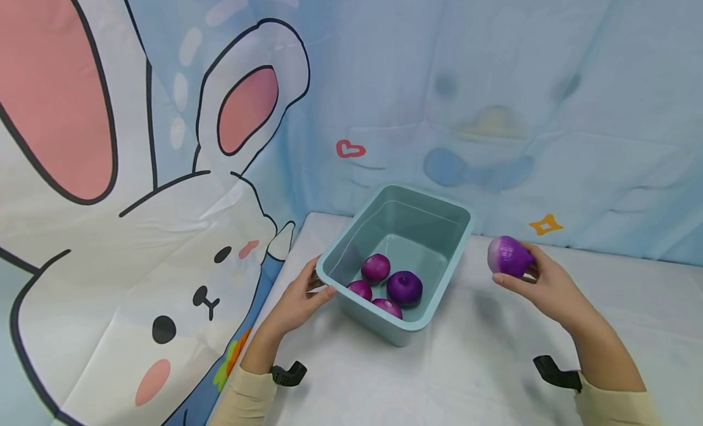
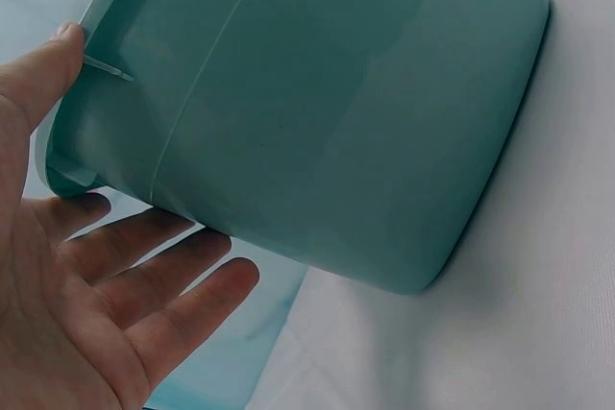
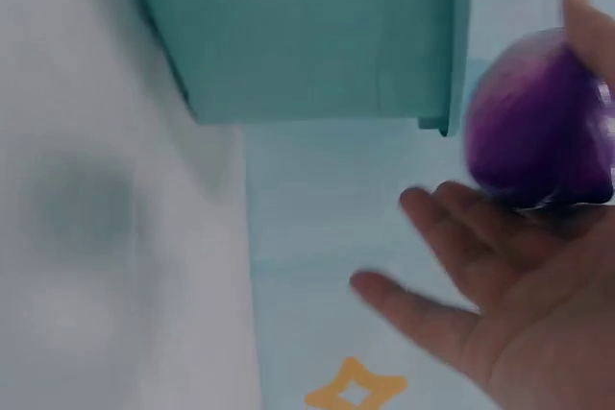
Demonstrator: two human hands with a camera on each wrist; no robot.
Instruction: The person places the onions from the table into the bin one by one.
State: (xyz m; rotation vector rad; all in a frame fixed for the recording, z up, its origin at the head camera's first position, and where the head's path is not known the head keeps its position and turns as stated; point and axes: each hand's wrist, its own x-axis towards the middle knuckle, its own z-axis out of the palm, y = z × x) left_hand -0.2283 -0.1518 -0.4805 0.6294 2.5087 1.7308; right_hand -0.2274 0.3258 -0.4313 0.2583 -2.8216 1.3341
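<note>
A teal plastic bin [image 1: 461, 243] stands tilted toward me on the white surface. Inside lie several round purple vegetables, among them reddish-purple onions [image 1: 376, 268] and a darker purple one [image 1: 404, 288]. The left hand [image 1: 299, 298] holds the bin's near left corner, thumb at the rim, with fingers [image 2: 197, 319] along the outer wall. Off to the bin's right, the right hand [image 1: 555, 288] grips a purple onion [image 1: 508, 256] with a pale end, raised above the surface. Thumb and some fingers hold it; other fingers stretch out free in the right wrist view.
A blue cloth backdrop [image 1: 549, 66] rises behind the bin. On the left hangs cloth with a printed rabbit [image 1: 187, 292]. White cloth [image 1: 467, 377] covers the work surface. Each wrist wears a dark camera mount [image 1: 288, 374].
</note>
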